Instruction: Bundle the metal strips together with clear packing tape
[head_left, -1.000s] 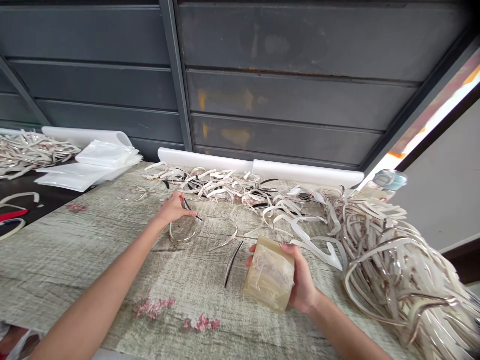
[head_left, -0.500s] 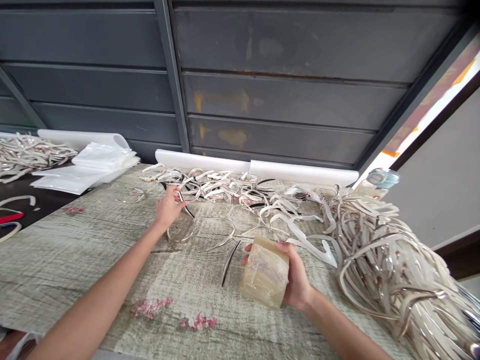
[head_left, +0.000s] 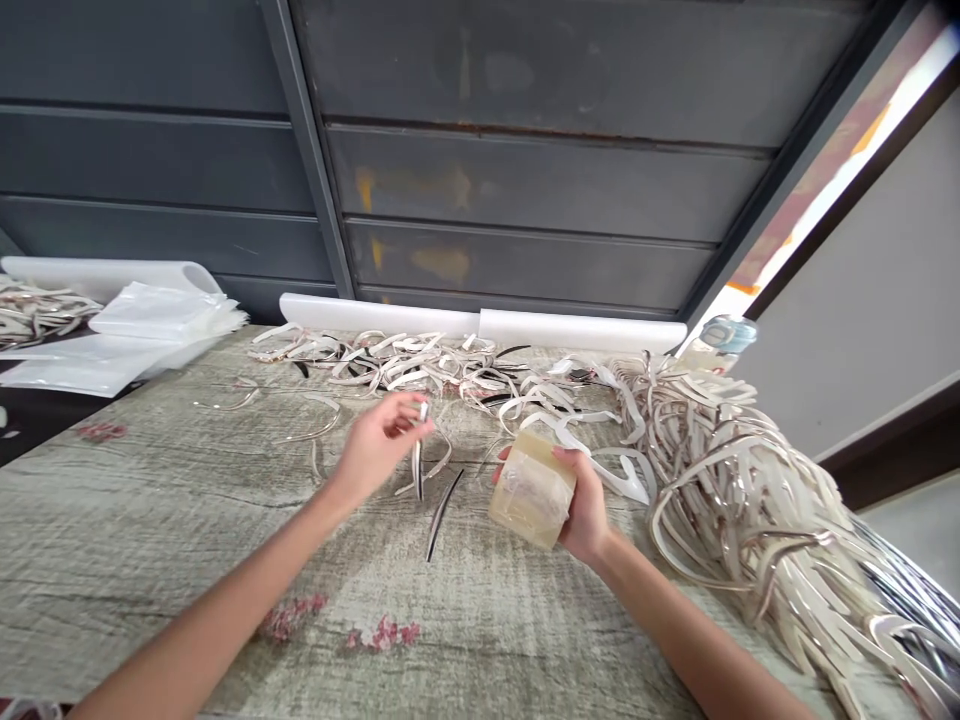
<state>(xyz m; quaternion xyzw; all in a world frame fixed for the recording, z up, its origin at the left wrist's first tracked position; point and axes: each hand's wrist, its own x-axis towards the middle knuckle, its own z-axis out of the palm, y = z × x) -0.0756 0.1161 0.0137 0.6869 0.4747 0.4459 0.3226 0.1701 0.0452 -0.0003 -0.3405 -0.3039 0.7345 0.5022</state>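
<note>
The left hand (head_left: 380,447) pinches a light, springy metal strip (head_left: 418,468) near its top end; the right hand (head_left: 581,505) grips a heavy-looking, slippery film-wrapped amber block (head_left: 530,490) by its sides.

Tabletop (head_left: 150,520): grey-green wood grain, pink floral blotches (head_left: 289,618) near 6 o'clock. Tape roll (head_left: 532,490): translucent amber, center. Strips (head_left: 727,480): cream, silver edges, heaped toward 3 o'clock. Thin strip (head_left: 441,515): black and silver. Wall panels (head_left: 525,180): slate grey, rust and orange stains, 12 o'clock. Foam tubes (head_left: 375,314): white. Plastic bags (head_left: 165,315): milky white, 10 o'clock.
</note>
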